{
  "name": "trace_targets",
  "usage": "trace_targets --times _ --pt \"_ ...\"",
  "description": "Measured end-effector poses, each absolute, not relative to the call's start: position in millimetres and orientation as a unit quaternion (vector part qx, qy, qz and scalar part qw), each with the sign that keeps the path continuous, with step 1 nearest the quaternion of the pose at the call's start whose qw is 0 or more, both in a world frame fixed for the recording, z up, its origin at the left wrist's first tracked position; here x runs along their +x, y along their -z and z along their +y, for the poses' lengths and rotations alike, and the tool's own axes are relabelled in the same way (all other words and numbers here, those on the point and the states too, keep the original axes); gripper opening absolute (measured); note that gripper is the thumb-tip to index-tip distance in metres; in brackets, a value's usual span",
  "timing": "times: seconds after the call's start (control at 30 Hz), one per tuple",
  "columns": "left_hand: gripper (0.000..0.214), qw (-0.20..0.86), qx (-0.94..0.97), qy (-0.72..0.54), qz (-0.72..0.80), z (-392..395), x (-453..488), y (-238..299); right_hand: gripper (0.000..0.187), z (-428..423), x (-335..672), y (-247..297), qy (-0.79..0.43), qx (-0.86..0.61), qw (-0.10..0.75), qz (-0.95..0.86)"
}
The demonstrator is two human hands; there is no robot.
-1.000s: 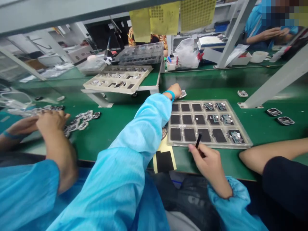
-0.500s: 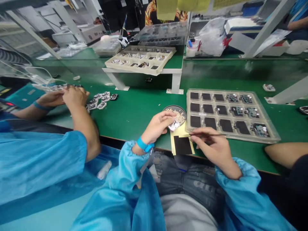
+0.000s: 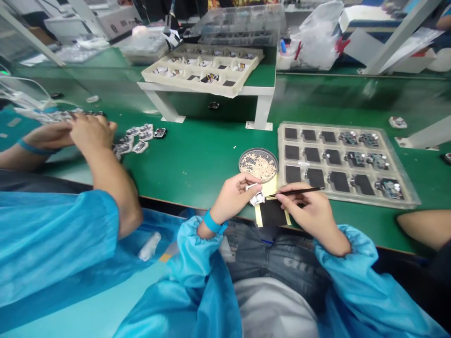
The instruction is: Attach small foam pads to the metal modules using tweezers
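Observation:
My left hand pinches a small white-and-silver part just above the table's front edge. My right hand grips thin black tweezers, whose tip points left and nearly touches that part. Under both hands lies a yellow sheet with a black square pad. A round dish of tiny tan pieces sits just beyond my left hand. To the right is a clear tray of black pads, some pockets holding small circuit boards.
A co-worker's hands at left handle small parts beside a row of them. Another person's forearm rests at the right edge. A beige compartment tray stands on a white raised shelf at the back. Loose parts lie far right.
My left hand reached far across the table, then came back to the front edge holding the small part. My right hand brought the tweezers' tip to it. The view tilted down.

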State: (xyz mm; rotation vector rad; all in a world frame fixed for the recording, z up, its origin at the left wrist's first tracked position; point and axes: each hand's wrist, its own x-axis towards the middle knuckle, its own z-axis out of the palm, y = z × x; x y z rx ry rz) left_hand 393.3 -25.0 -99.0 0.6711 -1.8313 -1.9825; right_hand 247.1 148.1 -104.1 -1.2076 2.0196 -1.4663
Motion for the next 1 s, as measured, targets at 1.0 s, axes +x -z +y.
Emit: trace_targets --times 1.0 --pt "0.03 0.133 0.235 0.615 -0.741 -19 397 104 0.021 140 258 90 0.589 -0.508 0.025 0.627"
